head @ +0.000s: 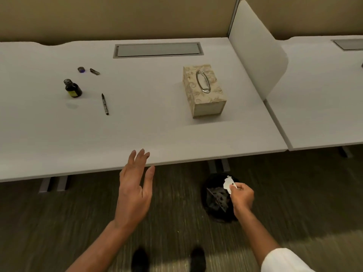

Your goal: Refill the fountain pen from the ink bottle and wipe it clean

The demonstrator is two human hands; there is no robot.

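Observation:
The fountain pen (pixel 105 104) lies uncapped on the white desk (pixel 137 124), nib pointing away from me. Left of it stands the dark ink bottle (pixel 72 88), open, with its cap (pixel 81 69) and the pen cap (pixel 94 71) lying further back. My right hand (pixel 242 197) pinches a crumpled white tissue (pixel 228 184) over a black waste bin (pixel 218 197) on the floor below the desk. My left hand (pixel 135 187) hovers open at the desk's front edge, holding nothing.
A patterned tissue box (pixel 204 89) with a metal ring opening sits at the desk's right. A white divider panel (pixel 257 48) separates a second desk (pixel 324 91). A faint damp smear (pixel 72 105) marks the surface before the bottle. A cable tray lid (pixel 158 49) lies at the back.

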